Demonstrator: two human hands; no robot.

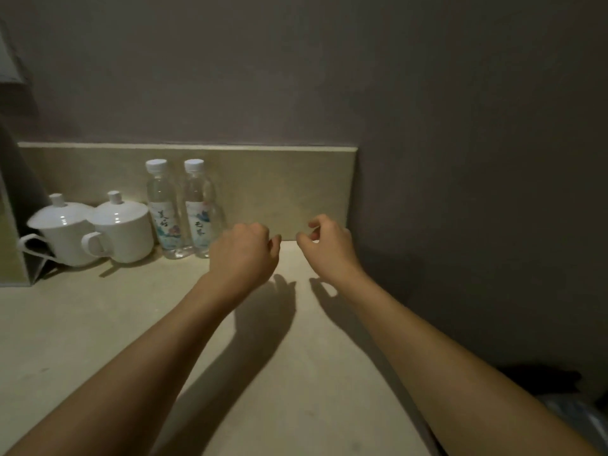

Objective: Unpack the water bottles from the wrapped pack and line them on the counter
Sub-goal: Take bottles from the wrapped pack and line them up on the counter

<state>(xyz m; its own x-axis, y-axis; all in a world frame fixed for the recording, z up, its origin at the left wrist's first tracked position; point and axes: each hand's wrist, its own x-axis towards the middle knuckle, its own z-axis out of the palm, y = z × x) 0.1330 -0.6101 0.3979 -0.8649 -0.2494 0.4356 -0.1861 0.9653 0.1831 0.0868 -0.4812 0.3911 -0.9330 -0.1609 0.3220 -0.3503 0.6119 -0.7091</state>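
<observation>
Head view. Both hands reach forward above the worktop [98, 340], near its back edge. Left hand [243, 255]: back of hand toward the camera, fingers curled under, nothing visible in the grip. Right hand [329, 245]: fingers loosely curled, thumb and forefinger near each other, nothing seen between them. The two hands are close but apart; their shadows fall on the worktop just below.

Two water bottles stand upright at the back of the worktop, against the low tiled upstand [279, 179]. Left bottle [163, 209] and right bottle [199, 209] are side by side, touching or nearly so; both have white caps and printed labels. The left hand is just beside the right bottle and partly covers its lower edge; contact cannot be told.

Left of the bottles: two white lidded cups with handles, one [62, 235] at far left, the other [120, 228] next to the left bottle. No wrapped pack is discernible.
</observation>
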